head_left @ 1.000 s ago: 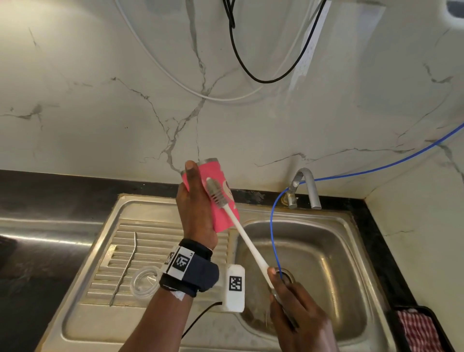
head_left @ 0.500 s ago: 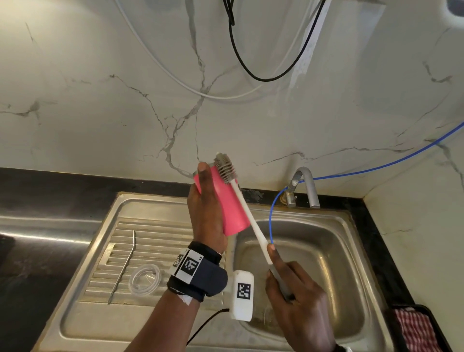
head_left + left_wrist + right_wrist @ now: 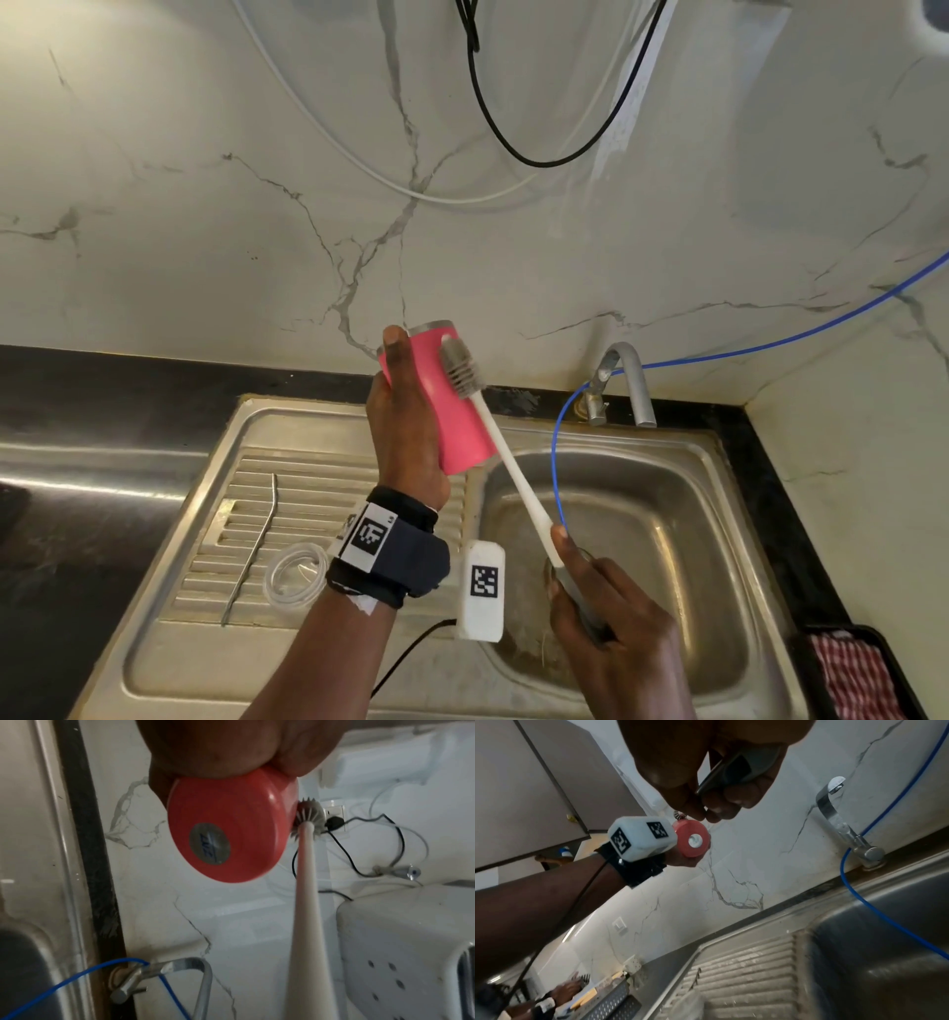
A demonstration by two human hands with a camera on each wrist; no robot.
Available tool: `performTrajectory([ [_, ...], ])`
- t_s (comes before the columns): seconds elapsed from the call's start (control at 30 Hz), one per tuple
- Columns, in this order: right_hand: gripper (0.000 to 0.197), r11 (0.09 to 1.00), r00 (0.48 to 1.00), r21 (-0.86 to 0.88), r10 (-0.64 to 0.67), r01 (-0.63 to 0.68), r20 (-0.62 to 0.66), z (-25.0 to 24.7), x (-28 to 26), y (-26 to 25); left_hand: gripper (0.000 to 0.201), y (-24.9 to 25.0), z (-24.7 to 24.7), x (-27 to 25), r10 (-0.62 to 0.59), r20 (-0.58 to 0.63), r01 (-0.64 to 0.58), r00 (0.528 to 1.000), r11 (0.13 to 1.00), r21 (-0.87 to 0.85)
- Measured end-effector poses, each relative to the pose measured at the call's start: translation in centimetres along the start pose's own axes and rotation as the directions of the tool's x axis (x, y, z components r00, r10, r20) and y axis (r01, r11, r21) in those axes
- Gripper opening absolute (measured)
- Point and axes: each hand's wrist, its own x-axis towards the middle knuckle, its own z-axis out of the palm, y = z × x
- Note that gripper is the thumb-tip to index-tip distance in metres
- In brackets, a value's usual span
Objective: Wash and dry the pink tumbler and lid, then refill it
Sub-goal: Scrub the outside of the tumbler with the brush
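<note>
Wall: white veined marble [image 3: 205, 231] is rising before me.
Tabletop: a dark slab [image 3: 77, 514] is framing my steel sink [image 3: 642, 539].

Even bright indoor light, glare on steel drainboard [image 3: 318, 493], wrist views dim, blurred, edges warped

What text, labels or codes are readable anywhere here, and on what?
Round silver sticker on the pink tumbler base: blue print, too blurred to read.
Square black-and-white code tags on the left wrist band and white camera box: patterns only, no words.
No other text visible.
</note>
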Motion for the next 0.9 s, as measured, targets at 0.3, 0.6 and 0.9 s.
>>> performTrajectory([
  [0.3, 0.062, 0.999, 0.999, 0.016, 0.028, -0.027, -0.024, -0.3, 1.8, 0.0, 0.082, -1.7, 0.7, -1.5, 0.001, 0.081, -0.004, 0.997, 0.999, 0.035],
  [0.6, 0.064, 1.000, 0.999, -0.005, -0.022, 0.023, 0.031, -0.5, -0.7, 0.1, 0.067, -0.4, 0.0, -0.1, 0.047, 0.049, -0.047, 0.998, 0.999, -0.003],
  [0.9, 0.057, 0.999, 0.999, -0.028, -0.033, 0.034, 0.017, 0.1, 0.3, 0.0, 0.081, -1.3, 0.5, -0.6, -0.008, 0.032, 0.008, 0.999, 1.000, -0.006],
])
